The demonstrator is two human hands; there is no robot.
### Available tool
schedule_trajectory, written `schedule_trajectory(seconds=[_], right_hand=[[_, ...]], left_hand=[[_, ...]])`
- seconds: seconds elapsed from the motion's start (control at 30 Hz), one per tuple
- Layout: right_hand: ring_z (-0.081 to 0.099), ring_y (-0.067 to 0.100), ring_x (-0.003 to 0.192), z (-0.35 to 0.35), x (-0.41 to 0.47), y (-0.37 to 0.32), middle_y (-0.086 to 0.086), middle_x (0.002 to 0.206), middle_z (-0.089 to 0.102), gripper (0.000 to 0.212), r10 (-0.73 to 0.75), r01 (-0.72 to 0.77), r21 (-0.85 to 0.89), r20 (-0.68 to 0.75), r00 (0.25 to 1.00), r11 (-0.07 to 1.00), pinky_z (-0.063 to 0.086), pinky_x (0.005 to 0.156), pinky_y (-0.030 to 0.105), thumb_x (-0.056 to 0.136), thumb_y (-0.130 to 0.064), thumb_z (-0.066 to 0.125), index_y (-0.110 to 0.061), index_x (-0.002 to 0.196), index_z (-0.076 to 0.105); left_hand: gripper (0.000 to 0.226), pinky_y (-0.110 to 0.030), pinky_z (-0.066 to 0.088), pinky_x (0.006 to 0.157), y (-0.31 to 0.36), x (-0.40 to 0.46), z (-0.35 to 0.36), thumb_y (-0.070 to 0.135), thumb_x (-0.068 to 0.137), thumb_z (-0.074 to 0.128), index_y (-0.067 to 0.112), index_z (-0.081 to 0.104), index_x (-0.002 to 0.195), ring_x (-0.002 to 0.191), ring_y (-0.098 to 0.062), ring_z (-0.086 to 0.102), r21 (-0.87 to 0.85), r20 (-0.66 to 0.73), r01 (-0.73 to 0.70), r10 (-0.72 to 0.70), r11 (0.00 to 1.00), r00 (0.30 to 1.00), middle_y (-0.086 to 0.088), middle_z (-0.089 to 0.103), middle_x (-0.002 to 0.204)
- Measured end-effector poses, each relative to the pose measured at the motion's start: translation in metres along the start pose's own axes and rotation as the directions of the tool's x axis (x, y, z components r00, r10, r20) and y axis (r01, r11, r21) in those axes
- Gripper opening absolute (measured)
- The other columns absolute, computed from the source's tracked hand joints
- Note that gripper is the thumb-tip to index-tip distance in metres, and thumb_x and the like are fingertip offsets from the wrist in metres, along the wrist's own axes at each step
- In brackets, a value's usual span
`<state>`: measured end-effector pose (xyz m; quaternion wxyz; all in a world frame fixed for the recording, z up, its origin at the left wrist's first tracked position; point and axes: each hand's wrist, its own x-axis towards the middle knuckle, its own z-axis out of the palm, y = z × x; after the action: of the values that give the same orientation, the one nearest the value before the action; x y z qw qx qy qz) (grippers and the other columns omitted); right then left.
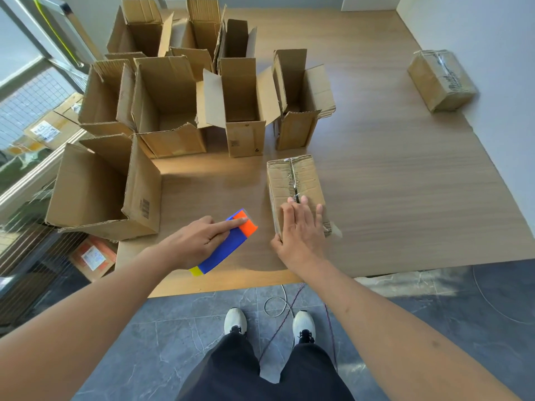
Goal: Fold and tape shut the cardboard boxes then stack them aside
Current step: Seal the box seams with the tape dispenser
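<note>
A small closed cardboard box (pixel 292 180) lies on the wooden table near its front edge, with clear tape along its top seam. My right hand (pixel 301 230) lies flat on the box's near end, fingers straight and thumb down its left side. My left hand (pixel 199 241) grips a blue, orange and yellow tape dispenser (pixel 228 244) on the table just left of the box, index finger stretched along its orange head. A loose tape end sticks out at the box's near right corner.
Several open cardboard boxes (pixel 165 108) with raised flaps crowd the table's left and back. One taped box (pixel 441 79) sits apart at the far right by the wall. The table edge (pixel 231 287) is near my feet, with cables on the tiled floor.
</note>
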<state>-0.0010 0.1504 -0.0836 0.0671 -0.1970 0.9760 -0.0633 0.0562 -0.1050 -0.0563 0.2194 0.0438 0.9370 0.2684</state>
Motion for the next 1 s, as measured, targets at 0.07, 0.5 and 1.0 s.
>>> schedule_trajectory(seconds=[0.07,0.5,1.0], right_hand=[[0.032,0.041,0.148,0.01,0.002,-0.005,0.013,0.152,0.045,0.085,0.023,-0.024,-0.064,-0.017,1.0,0.998,0.017,0.122,0.064,0.078,-0.033,0.075,-0.009,0.149,0.036],[0.025,0.025,0.153,-0.041,-0.016,0.044,0.0,0.144,0.041,0.08,-0.269,0.267,0.033,0.113,0.956,0.963,-0.008,0.126,0.034,0.066,0.008,0.066,-0.017,0.138,0.042],[0.028,0.031,0.15,-0.046,0.013,0.038,0.008,0.149,0.039,0.095,-0.282,0.284,-0.012,0.103,0.954,0.959,-0.001,0.126,0.046,0.079,0.01,0.06,-0.05,0.15,0.042]], left_hand=[[0.049,-0.031,0.043,0.075,-0.001,-0.004,-0.003,0.043,0.11,0.029,0.076,0.018,0.144,0.078,-0.017,0.049,-0.011,-0.06,-0.016,0.015,1.0,0.998,0.002,0.044,0.096],[0.05,-0.031,0.047,0.077,0.009,-0.019,-0.038,0.04,0.109,0.031,0.069,0.022,0.149,0.089,-0.017,0.049,-0.105,-0.272,-0.185,0.151,0.977,0.95,0.004,0.043,0.106],[0.058,-0.028,0.045,0.083,-0.01,-0.033,-0.053,0.04,0.108,0.041,0.065,0.015,0.153,0.096,-0.013,0.048,-0.096,-0.207,-0.204,0.181,0.974,0.962,0.009,0.04,0.112]])
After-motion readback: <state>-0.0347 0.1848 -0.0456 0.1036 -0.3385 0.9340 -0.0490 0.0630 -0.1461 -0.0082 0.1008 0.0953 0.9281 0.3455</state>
